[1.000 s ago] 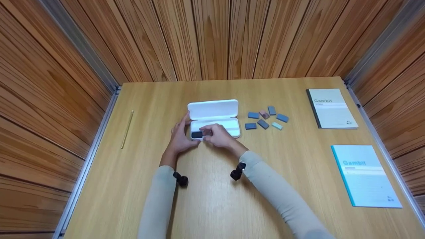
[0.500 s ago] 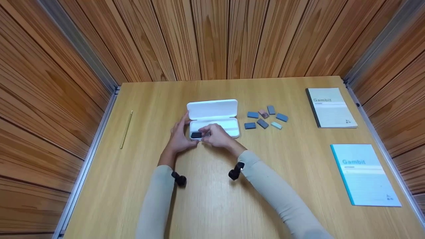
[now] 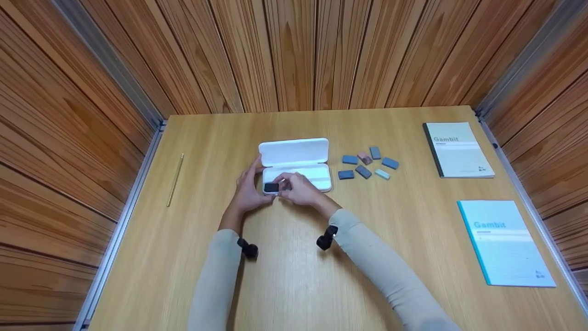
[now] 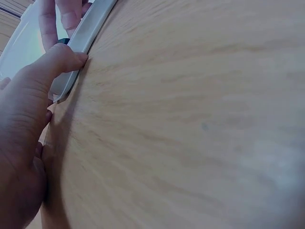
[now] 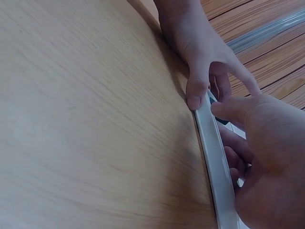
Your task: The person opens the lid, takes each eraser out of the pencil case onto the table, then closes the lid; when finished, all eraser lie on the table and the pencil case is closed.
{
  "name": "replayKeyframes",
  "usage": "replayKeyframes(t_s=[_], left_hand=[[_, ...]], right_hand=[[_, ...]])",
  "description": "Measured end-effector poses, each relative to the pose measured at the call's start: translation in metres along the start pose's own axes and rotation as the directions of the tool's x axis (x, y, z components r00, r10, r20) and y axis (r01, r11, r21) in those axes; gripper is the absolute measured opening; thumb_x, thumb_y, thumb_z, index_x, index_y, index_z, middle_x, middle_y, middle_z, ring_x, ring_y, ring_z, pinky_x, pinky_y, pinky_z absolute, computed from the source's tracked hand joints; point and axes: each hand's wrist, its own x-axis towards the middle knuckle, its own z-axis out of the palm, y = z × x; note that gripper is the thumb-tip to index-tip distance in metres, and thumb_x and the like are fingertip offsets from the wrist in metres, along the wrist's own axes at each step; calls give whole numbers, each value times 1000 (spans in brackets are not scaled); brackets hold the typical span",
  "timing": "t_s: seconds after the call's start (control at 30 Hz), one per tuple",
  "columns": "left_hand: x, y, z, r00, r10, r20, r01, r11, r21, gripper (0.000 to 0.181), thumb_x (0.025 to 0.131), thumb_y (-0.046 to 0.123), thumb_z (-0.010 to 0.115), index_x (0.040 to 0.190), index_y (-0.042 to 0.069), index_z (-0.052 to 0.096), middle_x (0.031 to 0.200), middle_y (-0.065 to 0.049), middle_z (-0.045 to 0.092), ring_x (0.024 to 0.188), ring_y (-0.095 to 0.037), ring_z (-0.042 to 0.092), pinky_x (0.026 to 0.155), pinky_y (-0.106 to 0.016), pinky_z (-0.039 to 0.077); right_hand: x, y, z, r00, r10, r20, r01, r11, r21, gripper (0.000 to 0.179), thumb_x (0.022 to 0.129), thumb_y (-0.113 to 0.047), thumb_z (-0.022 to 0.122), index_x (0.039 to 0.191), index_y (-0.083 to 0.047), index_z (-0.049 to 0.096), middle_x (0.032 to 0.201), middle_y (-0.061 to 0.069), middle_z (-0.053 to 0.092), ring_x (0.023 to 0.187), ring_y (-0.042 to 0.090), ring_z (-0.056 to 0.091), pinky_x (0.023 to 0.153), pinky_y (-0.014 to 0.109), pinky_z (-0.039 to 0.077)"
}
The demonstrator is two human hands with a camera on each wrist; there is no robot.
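Note:
An open white pencil case stands on the table, its lid raised at the back. My left hand grips its left end, thumb on the front edge and fingers round the far side. Inside the case's left end lies a small black block, much like an eraser. My right hand reaches into the case and pinches the right end of this eraser. In the right wrist view the thumb is right at the dark eraser; the other fingertips are partly hidden behind the case wall.
Right of the case lie several small blue blocks, a pinkish-brown block and a pale green one. A gold pencil lies at the left. Two notebooks, one black-spined and one blue-spined, lie at the right.
The black eraser tipped slightly half a second ago and now lies flatter, with the right fingers shifting a little at its end. The left hand and the case stay in place.

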Motion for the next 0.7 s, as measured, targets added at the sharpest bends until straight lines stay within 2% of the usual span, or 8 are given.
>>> replayKeyframes(t_s=[0.1, 0.23, 0.3, 0.33, 0.47, 0.53, 0.7], left_hand=[[0, -1, -1, 1000, 7, 1, -7, 1000, -3, 129, 82, 26, 98, 182, 24, 18, 167, -12, 60, 162, -39, 41, 137, -67, 15], [-1, -1, -2, 1000, 9, -2, -9, 1000, 1, 130, 81, 25, 99, 182, 24, 17, 166, -13, 60, 160, -39, 42, 137, -66, 15], [-1, -1, -2, 1000, 11, -3, -11, 1000, 3, 131, 81, 26, 99, 182, 23, 17, 166, -13, 60, 159, -39, 43, 137, -65, 15], [-1, -1, -1, 1000, 12, -6, -12, 1000, 5, 131, 81, 26, 99, 182, 23, 17, 166, -13, 60, 160, -39, 43, 137, -65, 15], [-1, -1, 0, 999, 31, -10, -31, 999, 12, 131, 79, 29, 99, 182, 19, 19, 165, -14, 61, 158, -40, 44, 136, -66, 16], [-2, 0, 0, 999, 32, -8, -31, 999, 16, 130, 79, 28, 99, 181, 18, 19, 165, -14, 62, 157, -41, 45, 136, -67, 17], [-2, 3, -1, 1000, 15, 1, -15, 1000, 20, 130, 79, 27, 98, 182, 20, 19, 164, -14, 62, 157, -40, 45, 136, -67, 16]], right_hand=[[-2, -6, 0, 1000, 23, -3, -23, 1000, 8, 34, 106, -7, 72, 140, -6, 71, 123, 17, 81, 98, 20, 73, 79, 28, 56], [12, 16, 8, 1000, 11, -24, -9, 999, 45, 32, 105, -10, 73, 137, -15, 74, 119, 9, 81, 98, 15, 72, 82, 27, 55], [13, 14, 9, 1000, 10, -26, -10, 999, 35, 33, 106, -10, 72, 139, -15, 75, 121, 9, 81, 104, 17, 73, 89, 29, 56], [17, 22, 12, 999, -1, -35, 2, 999, 34, 34, 106, -11, 73, 139, -17, 75, 121, 8, 81, 105, 17, 73, 92, 31, 57], [21, 25, 16, 998, -20, -55, 20, 1000, -3, 36, 106, -10, 74, 141, -14, 76, 123, 12, 82, 109, 26, 77, 99, 44, 60], [28, 38, 20, 997, -38, -74, 38, 999, -7, 36, 104, -12, 76, 140, -17, 77, 121, 10, 83, 108, 24, 77, 98, 43, 60], [23, 27, 17, 997, -29, -74, 26, 999, -36, 36, 105, -12, 75, 141, -17, 77, 124, 9, 82, 109, 22, 76, 98, 37, 59]])
